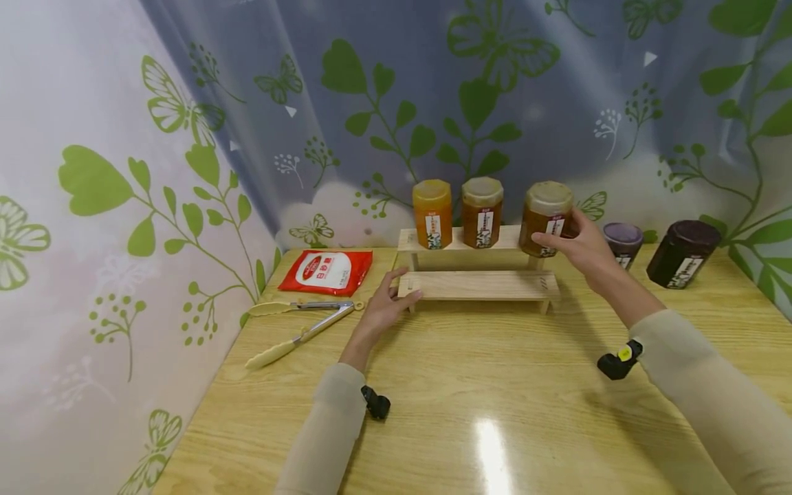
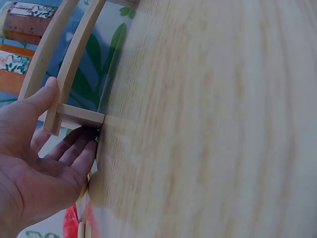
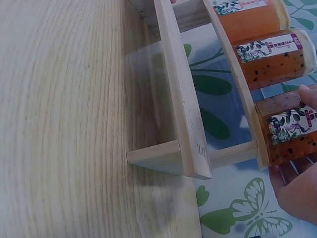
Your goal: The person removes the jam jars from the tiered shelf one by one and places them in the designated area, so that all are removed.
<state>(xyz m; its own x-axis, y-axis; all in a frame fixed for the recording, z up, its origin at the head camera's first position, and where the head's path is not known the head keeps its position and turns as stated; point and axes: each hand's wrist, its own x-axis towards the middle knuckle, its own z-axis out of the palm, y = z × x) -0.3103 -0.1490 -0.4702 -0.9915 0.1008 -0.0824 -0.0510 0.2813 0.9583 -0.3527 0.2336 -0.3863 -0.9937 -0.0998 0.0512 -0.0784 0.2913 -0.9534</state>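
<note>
A two-tier wooden rack (image 1: 476, 285) stands on the table, and my left hand (image 1: 385, 309) grips the left end of its lower shelf. In the left wrist view the thumb (image 2: 48, 94) lies on the shelf's end, the other fingers beneath. My right hand (image 1: 584, 247) holds a honey-coloured jam jar (image 1: 547, 216) by its sides at the right end of the upper shelf, the jar's base right at the board in the right wrist view. Left of it on that shelf stand a second brown-orange jar (image 1: 481, 214) and a bright orange jar (image 1: 432, 216).
Right of the rack are a purple-lidded jar (image 1: 622, 237), partly behind my right hand, and a larger dark jar (image 1: 683, 254). To the left lie a red-and-white packet (image 1: 326, 271) and yellow-tipped tongs (image 1: 309, 333). A patterned curtain (image 1: 383, 103) hangs behind the table.
</note>
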